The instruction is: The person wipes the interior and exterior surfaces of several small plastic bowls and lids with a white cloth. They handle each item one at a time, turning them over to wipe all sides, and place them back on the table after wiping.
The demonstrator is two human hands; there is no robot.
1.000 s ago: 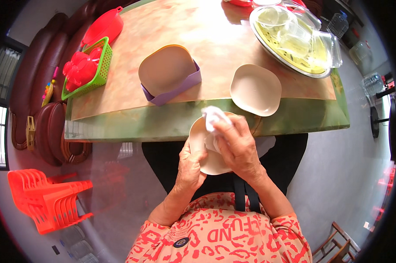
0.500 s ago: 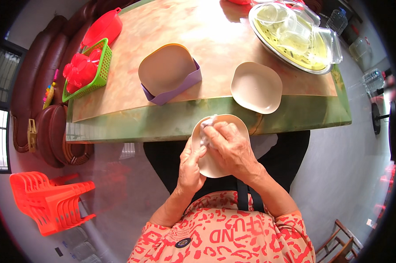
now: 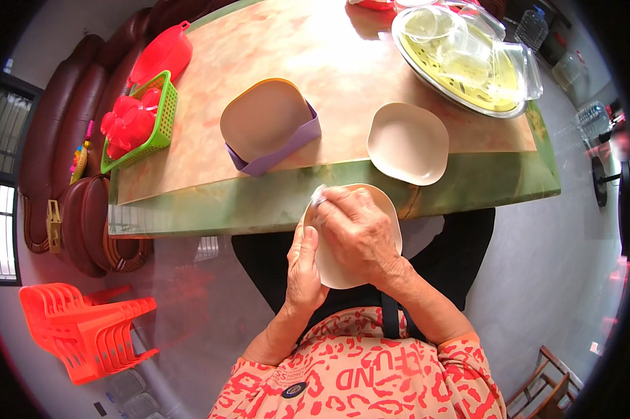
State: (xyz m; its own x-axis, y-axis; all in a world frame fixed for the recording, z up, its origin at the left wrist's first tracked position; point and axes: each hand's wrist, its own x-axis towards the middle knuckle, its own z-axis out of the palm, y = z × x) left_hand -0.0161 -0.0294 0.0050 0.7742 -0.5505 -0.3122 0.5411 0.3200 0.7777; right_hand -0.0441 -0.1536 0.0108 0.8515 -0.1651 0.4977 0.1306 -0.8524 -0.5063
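Observation:
A beige rounded-square plate (image 3: 339, 269) is tilted over my lap at the table's near edge. My left hand (image 3: 305, 269) grips its left rim, thumb lying along the inner side. Pinched in the fingers of my right hand (image 3: 357, 227) is a white cloth (image 3: 318, 197), pressed to the plate's upper left inside rim; most of the cloth is hidden by the fingers. A second beige plate (image 3: 408, 143) lies on the table just beyond, to the right. Further left, more plates (image 3: 264, 119) lean in a purple holder (image 3: 276, 150), the front one beige with an orange edge showing behind.
On the table (image 3: 210, 213), a green basket (image 3: 162, 122) of red cups and a red basin (image 3: 165, 52) stand at far left. A metal bowl with a yellow strainer (image 3: 461, 66) and clear plastic cups sits far right. Red stacked chairs (image 3: 84, 328) are on the floor at left.
My right hand has moved the cloth slightly left and up along the plate's inside rim. My left thumb has straightened against the rim. The view has shifted a little.

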